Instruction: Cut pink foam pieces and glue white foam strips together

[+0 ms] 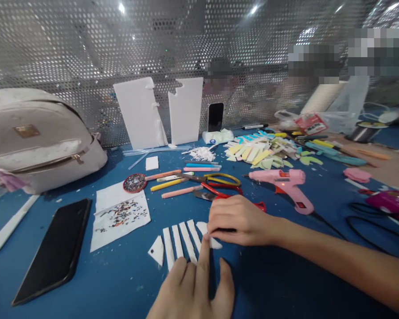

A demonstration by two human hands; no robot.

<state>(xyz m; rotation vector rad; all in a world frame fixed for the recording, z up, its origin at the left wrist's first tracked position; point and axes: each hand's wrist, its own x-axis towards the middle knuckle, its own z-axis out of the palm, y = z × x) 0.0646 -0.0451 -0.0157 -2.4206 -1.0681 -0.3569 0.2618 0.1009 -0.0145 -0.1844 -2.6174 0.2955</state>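
White foam pieces lie on the blue table in a fish-like row: a pointed piece (157,251) with a black dot at the left, several narrow strips (186,239) beside it, and an end piece (215,243) at the right. My right hand (241,220) is closed over that end piece, fingers curled together and covering much of it. My left hand (194,288) comes from below over the lower ends of the strips. Its index finger stretches to the right fingertips, its thumb stands apart, and nothing shows in its grip.
Behind the hands lie red-handled scissors (216,190), markers (181,192) and a pink glue gun (286,181). Leftward are a paper with glitter bits (99,221), a black phone (55,252) and a white backpack (46,146). Foam boards (138,115) lean on a perforated metal panel.
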